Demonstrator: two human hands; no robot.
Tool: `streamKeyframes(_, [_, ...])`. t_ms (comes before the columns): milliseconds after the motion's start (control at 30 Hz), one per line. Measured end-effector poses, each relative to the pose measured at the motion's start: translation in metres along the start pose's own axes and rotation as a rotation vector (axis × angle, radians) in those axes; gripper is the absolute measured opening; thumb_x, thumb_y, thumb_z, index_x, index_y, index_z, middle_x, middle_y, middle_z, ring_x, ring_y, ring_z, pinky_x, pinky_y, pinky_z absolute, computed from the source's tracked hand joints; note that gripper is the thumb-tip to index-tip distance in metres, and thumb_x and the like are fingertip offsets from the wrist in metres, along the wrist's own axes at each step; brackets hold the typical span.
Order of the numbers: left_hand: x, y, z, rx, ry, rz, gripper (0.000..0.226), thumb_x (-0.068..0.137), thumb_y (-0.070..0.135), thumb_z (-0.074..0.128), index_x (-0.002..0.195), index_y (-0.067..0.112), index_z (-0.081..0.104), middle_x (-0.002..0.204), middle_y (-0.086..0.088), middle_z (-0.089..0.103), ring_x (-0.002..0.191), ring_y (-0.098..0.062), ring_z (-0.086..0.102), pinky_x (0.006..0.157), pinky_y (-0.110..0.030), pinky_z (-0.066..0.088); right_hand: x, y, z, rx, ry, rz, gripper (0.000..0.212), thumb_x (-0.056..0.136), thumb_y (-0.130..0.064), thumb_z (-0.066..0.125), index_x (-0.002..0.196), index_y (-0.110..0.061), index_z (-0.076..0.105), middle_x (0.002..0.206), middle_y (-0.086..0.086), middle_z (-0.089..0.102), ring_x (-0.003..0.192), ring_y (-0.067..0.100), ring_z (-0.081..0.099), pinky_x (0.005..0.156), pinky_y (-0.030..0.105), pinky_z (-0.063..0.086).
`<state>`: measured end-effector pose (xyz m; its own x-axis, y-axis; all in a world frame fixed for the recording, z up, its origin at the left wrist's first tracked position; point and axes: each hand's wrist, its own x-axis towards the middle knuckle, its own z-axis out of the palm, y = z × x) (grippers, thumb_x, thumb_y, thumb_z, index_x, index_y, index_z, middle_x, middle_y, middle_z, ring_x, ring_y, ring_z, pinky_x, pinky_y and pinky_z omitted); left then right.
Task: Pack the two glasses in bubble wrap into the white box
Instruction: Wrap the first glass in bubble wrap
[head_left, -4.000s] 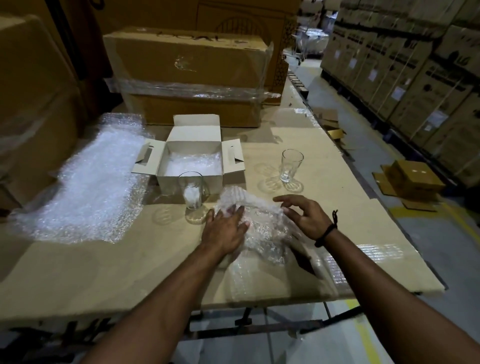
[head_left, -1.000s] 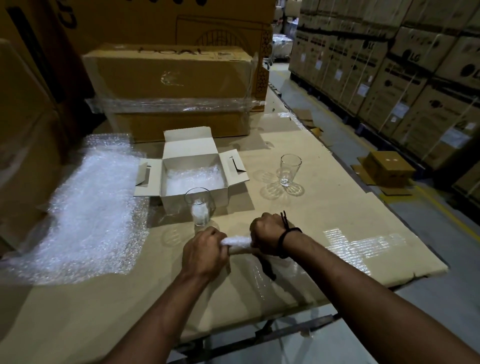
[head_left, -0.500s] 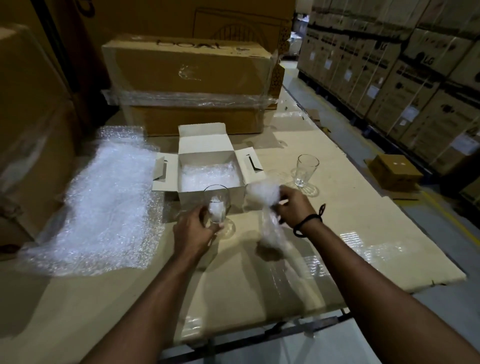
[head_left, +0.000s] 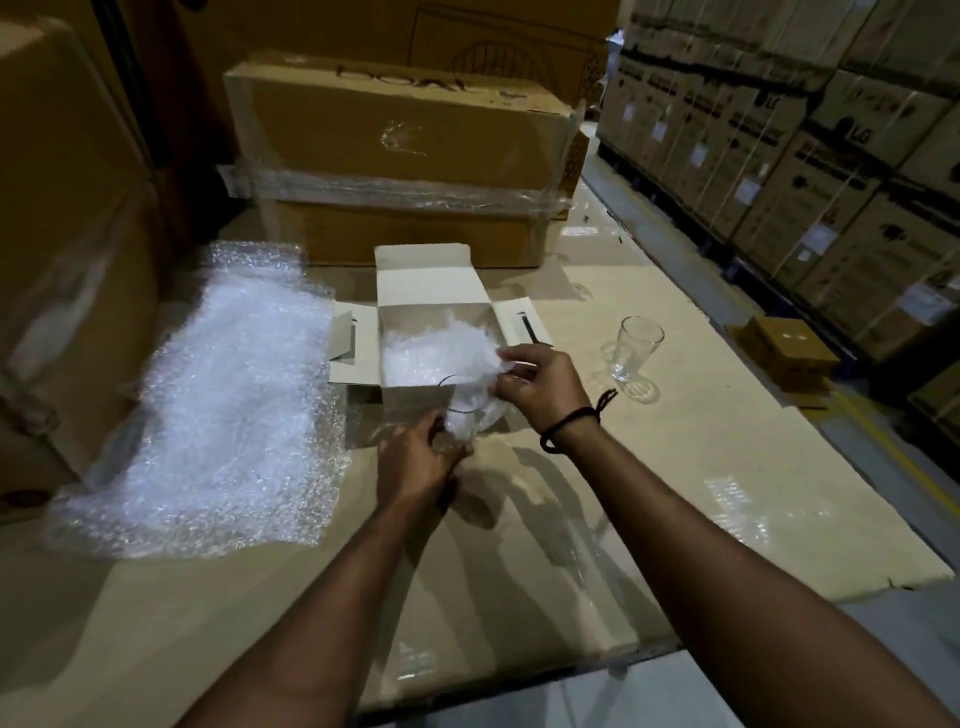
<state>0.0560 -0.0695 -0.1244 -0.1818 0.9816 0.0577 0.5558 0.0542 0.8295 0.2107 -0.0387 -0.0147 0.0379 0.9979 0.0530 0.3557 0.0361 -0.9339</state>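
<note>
Right now my left hand (head_left: 415, 462) grips the base of the clear drinking glass (head_left: 462, 415) just in front of the open white cardboard box (head_left: 363, 364), while my right hand (head_left: 540, 387) pinches a twisted wad of clear bubble wrap (head_left: 480, 358) at its rim. Stuffing looks underway; next I should push it down gently. The second clear glass (head_left: 634, 348) stands bare to the right.

Near glass (head_left: 464, 415) — base hidden behind left hand (head_left: 415, 460)
</note>
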Motion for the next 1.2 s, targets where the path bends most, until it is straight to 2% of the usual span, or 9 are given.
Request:
streamKeyframes(67, [0.0, 0.003, 0.0, -0.027, -0.009, -0.025, 0.056, 0.069, 0.048, 0.08, 0.119, 0.033, 0.061, 0.108, 0.004, 0.071, 0.098, -0.016, 0.065, 0.086, -0.034, 0.055, 0.0, 0.0, 0.005, -0.33, -0.064, -0.195, 0.034, 0.071, 0.006, 0.075, 0.103, -0.004, 0.071, 0.103, 0.004, 0.062, 0.088, 0.017, 0.063, 0.082, 0.026, 0.052])
streamKeyframes(167, [-0.005, 0.004, 0.0, -0.29, 0.024, -0.022, 0.051, 0.068, 0.019, 0.086, 0.116, 0.024, 0.068, 0.119, 0.007, 0.067, 0.099, 0.009, 0.061, 0.087, -0.01, 0.045, 0.005, -0.007, 0.012, -0.761, -0.184, -0.452, 0.029, 0.078, 0.002, 0.068, 0.102, -0.013, 0.074, 0.111, 0.003, 0.067, 0.102, 0.021, 0.063, 0.086, 0.027, 0.047])
streamKeyframes(300, [-0.003, 0.0, -0.001, -0.267, 0.018, -0.096, 0.052, 0.057, 0.042, 0.088, 0.105, 0.033, 0.069, 0.111, 0.0, 0.07, 0.098, -0.015, 0.065, 0.088, -0.034, 0.053, 0.013, -0.025, 0.015, -1.227, -0.346, -0.496, 0.028, 0.086, -0.014, 0.056, 0.104, -0.032, 0.07, 0.096, -0.002, 0.065, 0.11, 0.025, 0.051, 0.08, 0.032, 0.031])
streamKeyframes(433, [0.006, -0.003, -0.004, 0.001, -0.104, 0.011, 0.065, 0.066, 0.067, 0.067, 0.12, 0.031, 0.062, 0.115, 0.0, 0.069, 0.104, -0.024, 0.062, 0.09, -0.041, 0.048, 0.012, -0.038, 0.025, -1.507, -0.55, -0.355, 0.026, 0.083, -0.009, 0.046, 0.1, -0.019, 0.062, 0.1, 0.011, 0.058, 0.11, 0.03, 0.046, 0.089, 0.038, 0.035])
streamKeyframes(600, [0.006, -0.006, -0.003, 0.013, -0.071, 0.023, 0.056, 0.068, 0.06, 0.069, 0.116, 0.031, 0.065, 0.114, 0.002, 0.069, 0.104, -0.024, 0.06, 0.093, -0.042, 0.044, 0.02, -0.046, 0.005, -1.034, -0.542, -0.202, 0.051, 0.078, 0.001, 0.051, 0.12, -0.027, 0.062, 0.13, 0.006, 0.057, 0.118, 0.026, 0.052, 0.093, 0.028, 0.042])
streamKeyframes(700, [0.005, -0.006, 0.001, -0.001, -0.033, 0.013, 0.048, 0.074, 0.056, 0.07, 0.114, 0.031, 0.066, 0.112, 0.002, 0.069, 0.103, -0.025, 0.059, 0.095, -0.043, 0.043, 0.011, -0.043, -0.007, -0.871, -0.461, -0.034, 0.052, 0.081, -0.007, 0.066, 0.128, -0.024, 0.055, 0.116, 0.0, 0.058, 0.096, 0.019, 0.059, 0.082, 0.024, 0.045])
streamKeyframes(800, [0.007, -0.006, 0.001, 0.021, -0.048, 0.014, 0.051, 0.073, 0.058, 0.07, 0.115, 0.029, 0.065, 0.113, 0.001, 0.068, 0.103, -0.025, 0.059, 0.095, -0.044, 0.044, 0.004, -0.035, 0.0, -0.759, -0.35, 0.058, 0.034, 0.08, -0.007, 0.071, 0.113, -0.014, 0.065, 0.101, 0.008, 0.066, 0.085, 0.027, 0.066, 0.081, 0.035, 0.055])
streamKeyframes(967, [0.009, -0.01, 0.0, -0.073, -0.042, 0.053, 0.064, 0.066, 0.063, 0.066, 0.12, 0.028, 0.063, 0.118, 0.0, 0.067, 0.108, -0.024, 0.06, 0.097, -0.047, 0.043, 0.001, -0.043, 0.025, -1.005, -0.225, -0.255, 0.035, 0.084, 0.0, 0.057, 0.112, -0.018, 0.07, 0.111, 0.005, 0.068, 0.106, 0.025, 0.06, 0.086, 0.03, 0.048])
streamKeyframes(1200, [0.009, -0.009, -0.003, 0.067, -0.04, 0.11, 0.051, 0.076, 0.054, 0.073, 0.119, 0.03, 0.06, 0.112, 0.003, 0.07, 0.106, -0.029, 0.057, 0.089, -0.034, 0.034, 0.009, -0.045, 0.036, -1.287, -0.364, -0.196, 0.035, 0.086, -0.009, 0.049, 0.116, -0.019, 0.062, 0.113, 0.014, 0.061, 0.105, 0.033, 0.058, 0.083, 0.033, 0.047])
